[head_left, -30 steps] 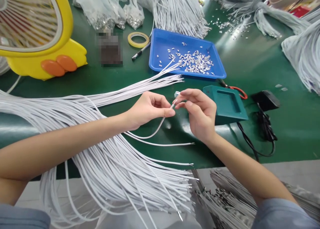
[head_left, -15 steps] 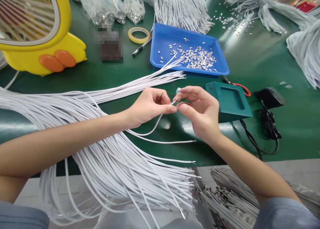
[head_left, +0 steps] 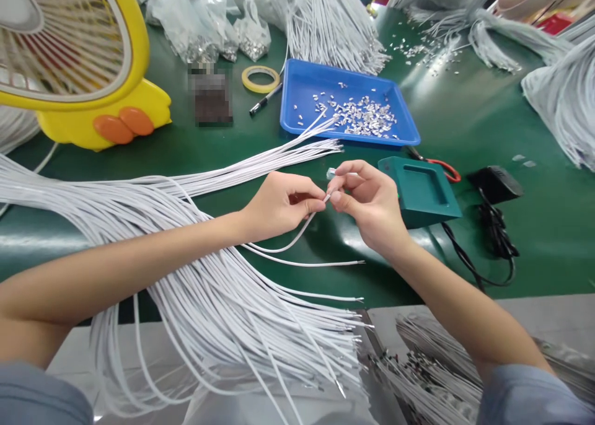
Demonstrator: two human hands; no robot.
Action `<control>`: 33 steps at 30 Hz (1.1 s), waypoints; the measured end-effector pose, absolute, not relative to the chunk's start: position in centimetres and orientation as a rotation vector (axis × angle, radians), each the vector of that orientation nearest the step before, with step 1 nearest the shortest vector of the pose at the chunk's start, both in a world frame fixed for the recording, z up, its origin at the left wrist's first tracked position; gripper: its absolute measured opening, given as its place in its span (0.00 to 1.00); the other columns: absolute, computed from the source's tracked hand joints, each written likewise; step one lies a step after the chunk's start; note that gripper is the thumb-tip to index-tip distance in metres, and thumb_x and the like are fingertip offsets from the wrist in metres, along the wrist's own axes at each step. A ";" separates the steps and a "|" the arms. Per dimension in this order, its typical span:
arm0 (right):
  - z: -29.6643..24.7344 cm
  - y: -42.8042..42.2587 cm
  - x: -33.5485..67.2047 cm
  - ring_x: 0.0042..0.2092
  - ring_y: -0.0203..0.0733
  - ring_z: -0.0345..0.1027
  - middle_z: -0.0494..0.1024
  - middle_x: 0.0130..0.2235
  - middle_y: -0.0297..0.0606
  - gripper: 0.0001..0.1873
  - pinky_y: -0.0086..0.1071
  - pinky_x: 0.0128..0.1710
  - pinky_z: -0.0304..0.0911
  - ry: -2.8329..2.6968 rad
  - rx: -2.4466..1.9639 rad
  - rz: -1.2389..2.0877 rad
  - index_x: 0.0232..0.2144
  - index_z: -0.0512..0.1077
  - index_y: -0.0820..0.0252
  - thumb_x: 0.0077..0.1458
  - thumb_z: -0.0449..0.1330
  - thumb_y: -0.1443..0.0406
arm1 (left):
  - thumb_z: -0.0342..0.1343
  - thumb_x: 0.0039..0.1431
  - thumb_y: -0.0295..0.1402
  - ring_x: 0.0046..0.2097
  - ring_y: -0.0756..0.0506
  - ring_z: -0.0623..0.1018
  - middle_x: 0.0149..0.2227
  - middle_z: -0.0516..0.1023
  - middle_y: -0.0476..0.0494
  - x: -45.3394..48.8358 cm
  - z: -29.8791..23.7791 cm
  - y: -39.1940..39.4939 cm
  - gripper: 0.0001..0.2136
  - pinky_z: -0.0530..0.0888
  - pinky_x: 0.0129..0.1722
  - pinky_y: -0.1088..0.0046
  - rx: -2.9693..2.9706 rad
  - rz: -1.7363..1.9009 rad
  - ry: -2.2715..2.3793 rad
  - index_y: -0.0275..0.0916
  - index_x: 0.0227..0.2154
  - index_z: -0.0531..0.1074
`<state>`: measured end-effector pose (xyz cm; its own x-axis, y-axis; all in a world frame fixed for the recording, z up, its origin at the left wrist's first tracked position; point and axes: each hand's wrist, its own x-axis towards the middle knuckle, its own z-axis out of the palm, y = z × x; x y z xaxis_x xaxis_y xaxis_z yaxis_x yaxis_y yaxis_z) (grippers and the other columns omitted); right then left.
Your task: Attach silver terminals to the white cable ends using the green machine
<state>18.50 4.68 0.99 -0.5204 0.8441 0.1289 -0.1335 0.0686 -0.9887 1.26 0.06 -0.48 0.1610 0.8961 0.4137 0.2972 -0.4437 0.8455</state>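
Angling inward at one white cable (head_left: 304,227): left grip (head_left: 283,205), right grip (head_left: 373,205).

1. Held cable (head_left: 305,224): plain white.
2. Cable bundle (head_left: 223,307): white.
3. Tray (head_left: 302,121): solid blue.
4. Metal bits (head_left: 369,116): silvery.
5. Table (head_left: 543,245): dark green.
6. Fan (head_left: 138,35): yellow, orange feet (head_left: 136,121), pale radiating ribs (head_left: 79,47).
7. Tape roll (head_left: 261,88): yellow.
8. Boxy device (head_left: 421,186): teal green.
9. Sleeves (head_left: 41,394): grey-blue.
10. Connector (head_left: 331,173): perhaps pale blue, too small to be sure.
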 end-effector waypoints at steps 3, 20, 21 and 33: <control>1.1 5.0 18.5 0.25 0.29 0.60 0.74 0.27 0.30 0.21 0.24 0.21 0.53 -1.492 -0.818 1.767 0.39 0.70 0.58 0.41 0.72 0.66 | 0.53 0.60 0.26 0.28 0.51 0.73 0.25 0.76 0.47 -0.1 -0.9 0.7 0.09 0.63 0.26 0.74 2.551 1.350 1.203 0.38 0.27 0.75; -0.1 6.1 19.1 0.36 0.40 0.70 0.78 0.42 0.41 0.13 0.33 0.32 0.67 -2.184 -0.666 0.213 0.46 0.73 0.56 0.57 0.58 0.68 | 0.65 0.48 0.30 0.19 0.58 0.67 0.20 0.73 0.49 0.8 0.7 1.0 0.08 0.63 0.18 0.84 0.876 1.105 0.926 0.30 0.23 0.75; -0.2 6.3 19.2 0.38 0.41 0.70 0.78 0.41 0.42 0.12 0.34 0.35 0.67 -2.231 -0.628 0.042 0.45 0.73 0.56 0.58 0.58 0.69 | 0.65 0.49 0.29 0.19 0.58 0.68 0.21 0.73 0.48 0.8 0.7 1.0 0.07 0.64 0.18 0.85 0.828 1.086 0.901 0.29 0.23 0.75; 0.3 6.0 18.8 0.35 0.39 0.64 0.76 0.31 0.38 0.06 0.33 0.34 0.61 -2.216 -0.507 0.150 0.27 0.72 0.59 0.55 0.58 0.71 | 0.61 0.54 0.30 0.21 0.56 0.69 0.22 0.74 0.47 1.2 0.3 0.6 0.07 0.68 0.20 0.82 1.001 0.995 0.935 0.30 0.26 0.75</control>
<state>18.85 6.04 0.28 -0.5680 0.4070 0.7153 0.3071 0.9112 -0.2746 1.15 0.62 0.32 0.2703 0.9496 -0.1585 -0.2166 0.2204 0.9511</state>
